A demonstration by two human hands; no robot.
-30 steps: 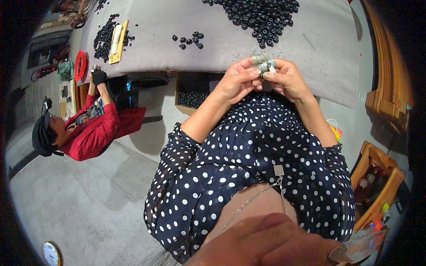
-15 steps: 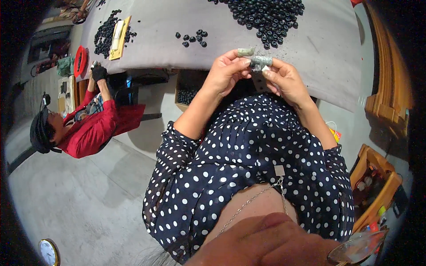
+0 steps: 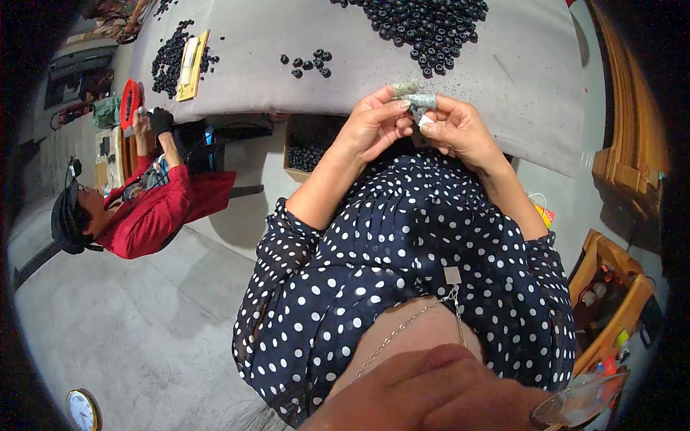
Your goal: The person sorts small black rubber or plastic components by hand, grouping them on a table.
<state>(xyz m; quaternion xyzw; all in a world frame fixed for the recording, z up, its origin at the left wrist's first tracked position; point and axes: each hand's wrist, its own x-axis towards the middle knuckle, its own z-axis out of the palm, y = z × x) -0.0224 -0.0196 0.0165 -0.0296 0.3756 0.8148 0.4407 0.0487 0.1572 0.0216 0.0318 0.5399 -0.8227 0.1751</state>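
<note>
My left hand (image 3: 372,128) and my right hand (image 3: 463,131) meet just over the table's near edge, fingertips pinched close together. A greenish wrap (image 3: 405,88) covers the left index fingertip, and a grey-green wrap (image 3: 422,100) sits around the right index finger. Under my right thumb shows a small white piece (image 3: 425,121). Something small and dark lies between the fingertips, mostly hidden, so its kind is unclear. Beyond the hands are a large heap of black ring-shaped parts (image 3: 424,32) and a small loose group of black parts (image 3: 309,63), with dark crumbs scattered on the cloth.
Farther left lie smaller black pieces (image 3: 171,61) beside a yellow-and-white strip (image 3: 190,65). A person in red (image 3: 154,212) works at the left by a red tray (image 3: 129,104). Below the table edge stands a box of black parts (image 3: 305,158). Wooden furniture (image 3: 625,165) borders the right.
Both hands have shifted slightly, and the left fingers have come closer to the right ones. The other person's hands have moved a little nearer the red tray.
</note>
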